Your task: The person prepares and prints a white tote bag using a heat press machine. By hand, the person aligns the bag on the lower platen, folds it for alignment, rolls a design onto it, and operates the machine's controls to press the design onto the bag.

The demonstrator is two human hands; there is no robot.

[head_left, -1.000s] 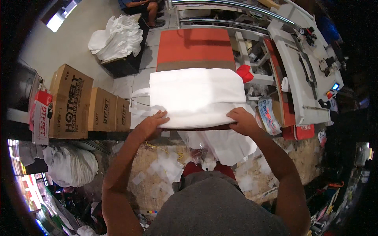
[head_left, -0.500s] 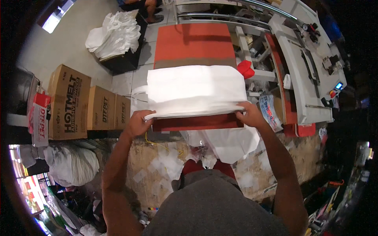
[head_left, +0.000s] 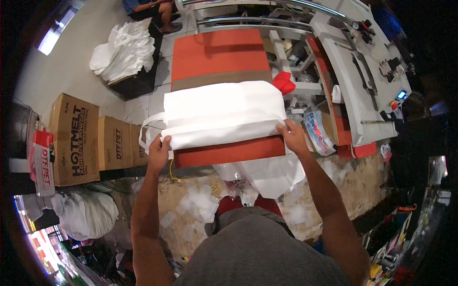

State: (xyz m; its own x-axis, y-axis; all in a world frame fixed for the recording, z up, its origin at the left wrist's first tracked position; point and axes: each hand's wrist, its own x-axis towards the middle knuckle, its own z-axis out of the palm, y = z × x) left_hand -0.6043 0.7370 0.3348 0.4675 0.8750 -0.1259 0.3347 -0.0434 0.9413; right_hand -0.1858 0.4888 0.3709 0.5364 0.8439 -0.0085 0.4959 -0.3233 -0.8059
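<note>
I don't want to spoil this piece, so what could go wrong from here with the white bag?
The white fabric bag might crease, since a fold runs across it. Its handle loop sticks out past the left edge of the red pad and could snag. With the left hand and right hand gripping opposite ends, uneven pulling may skew it.

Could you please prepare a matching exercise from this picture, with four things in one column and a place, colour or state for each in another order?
1. Left hand
2. White fabric
3. Cartons
4. White pile

A. brown
B. on a black stand
C. partly covers the red pad
D. grips the fabric's left end

Pairs: 1-D, 2-C, 3-A, 4-B
</note>
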